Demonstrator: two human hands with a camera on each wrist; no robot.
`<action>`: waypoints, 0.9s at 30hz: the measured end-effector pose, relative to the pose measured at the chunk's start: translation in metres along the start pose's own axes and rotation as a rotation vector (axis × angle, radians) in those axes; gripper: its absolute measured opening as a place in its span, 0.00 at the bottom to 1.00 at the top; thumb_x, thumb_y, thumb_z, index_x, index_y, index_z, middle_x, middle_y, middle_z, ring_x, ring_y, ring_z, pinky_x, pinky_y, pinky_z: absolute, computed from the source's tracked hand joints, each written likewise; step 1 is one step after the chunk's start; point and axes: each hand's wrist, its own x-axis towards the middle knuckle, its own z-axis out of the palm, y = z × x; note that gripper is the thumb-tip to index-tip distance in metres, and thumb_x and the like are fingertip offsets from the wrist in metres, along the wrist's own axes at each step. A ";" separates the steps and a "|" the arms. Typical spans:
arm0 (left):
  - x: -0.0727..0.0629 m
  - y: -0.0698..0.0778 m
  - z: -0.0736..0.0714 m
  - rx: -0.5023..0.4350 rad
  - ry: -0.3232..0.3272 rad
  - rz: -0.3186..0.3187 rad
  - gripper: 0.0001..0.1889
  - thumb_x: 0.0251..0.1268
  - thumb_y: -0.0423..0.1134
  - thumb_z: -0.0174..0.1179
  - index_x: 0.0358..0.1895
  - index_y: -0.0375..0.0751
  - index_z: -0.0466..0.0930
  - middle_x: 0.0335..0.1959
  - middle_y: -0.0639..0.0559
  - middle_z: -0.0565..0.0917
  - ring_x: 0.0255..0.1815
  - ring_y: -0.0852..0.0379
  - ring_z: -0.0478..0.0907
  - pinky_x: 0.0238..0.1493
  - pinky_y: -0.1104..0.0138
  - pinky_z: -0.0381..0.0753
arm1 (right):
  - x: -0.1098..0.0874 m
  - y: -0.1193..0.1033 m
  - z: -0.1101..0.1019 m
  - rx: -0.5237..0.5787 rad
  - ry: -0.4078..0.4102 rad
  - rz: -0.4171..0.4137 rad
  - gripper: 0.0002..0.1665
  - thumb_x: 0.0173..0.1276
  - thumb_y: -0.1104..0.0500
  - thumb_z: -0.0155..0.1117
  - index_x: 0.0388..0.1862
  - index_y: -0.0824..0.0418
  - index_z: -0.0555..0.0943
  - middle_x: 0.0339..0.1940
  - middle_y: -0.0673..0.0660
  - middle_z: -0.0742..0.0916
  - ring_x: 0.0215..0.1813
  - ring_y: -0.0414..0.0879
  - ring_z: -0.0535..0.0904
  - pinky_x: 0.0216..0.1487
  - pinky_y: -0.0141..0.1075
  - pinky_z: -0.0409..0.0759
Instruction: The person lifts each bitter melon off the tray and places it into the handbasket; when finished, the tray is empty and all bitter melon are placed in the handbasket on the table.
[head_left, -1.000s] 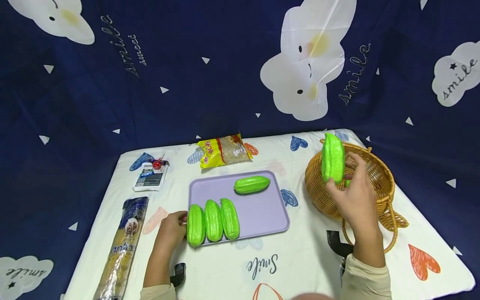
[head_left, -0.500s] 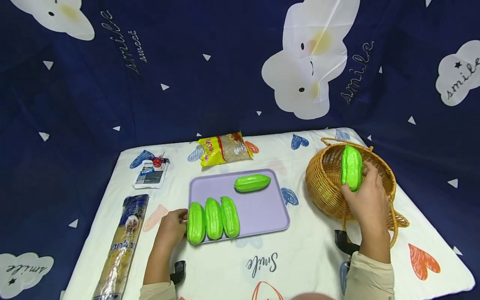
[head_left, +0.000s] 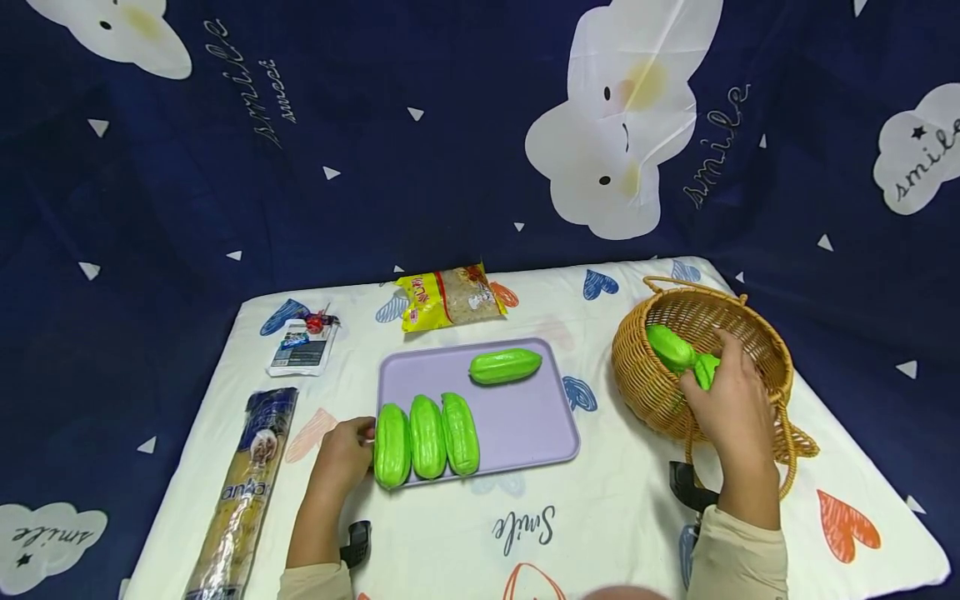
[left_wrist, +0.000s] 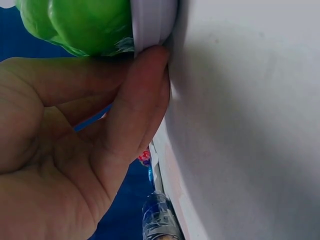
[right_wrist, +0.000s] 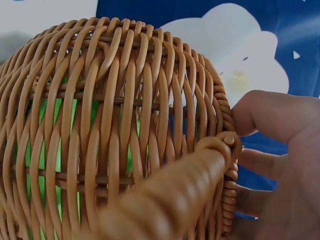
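Reaching into the wicker basket (head_left: 639, 379) near the worktop's (head_left: 615, 533) right edge, the right hand (head_left: 733, 408) is partly hidden, so I cannot tell if it grips anything. The upright gourd it held half a second ago is gone from view; inside, a green gourd (head_left: 670, 348) slants far-left to near-right, a second gourd (head_left: 706, 372) mostly covered. The left hand (head_left: 343, 455) pinches the purple tray's (head_left: 525, 425) left edge.

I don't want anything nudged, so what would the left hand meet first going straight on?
Likely the purple tray, which the left hand seems to touch at its left edge; a green vegetable lies beyond.
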 end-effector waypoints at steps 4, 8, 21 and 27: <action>0.001 0.000 -0.001 0.005 0.004 0.012 0.21 0.60 0.27 0.54 0.57 0.27 0.77 0.42 0.41 0.84 0.46 0.43 0.78 0.47 0.50 0.75 | -0.006 -0.008 0.003 0.059 0.079 -0.072 0.42 0.66 0.56 0.57 0.77 0.59 0.54 0.62 0.73 0.72 0.59 0.71 0.67 0.52 0.63 0.64; 0.002 0.001 -0.002 0.003 0.007 0.008 0.21 0.60 0.26 0.54 0.58 0.27 0.76 0.42 0.42 0.84 0.45 0.44 0.78 0.46 0.51 0.76 | -0.015 -0.029 0.010 0.153 0.171 -0.217 0.36 0.64 0.61 0.59 0.72 0.61 0.63 0.58 0.68 0.76 0.57 0.64 0.70 0.52 0.58 0.66; 0.002 0.005 -0.005 -0.019 -0.010 -0.018 0.21 0.61 0.26 0.52 0.59 0.26 0.75 0.44 0.42 0.83 0.47 0.45 0.78 0.46 0.53 0.76 | -0.051 -0.110 0.091 0.065 -0.189 -0.628 0.34 0.63 0.53 0.66 0.68 0.56 0.69 0.55 0.58 0.82 0.56 0.55 0.79 0.52 0.51 0.78; 0.000 0.002 -0.001 -0.024 -0.006 -0.023 0.21 0.61 0.26 0.52 0.58 0.27 0.76 0.42 0.43 0.84 0.46 0.46 0.79 0.46 0.53 0.76 | -0.063 -0.126 0.128 0.056 -0.409 -0.673 0.35 0.66 0.50 0.65 0.70 0.55 0.68 0.61 0.59 0.80 0.58 0.54 0.78 0.51 0.51 0.79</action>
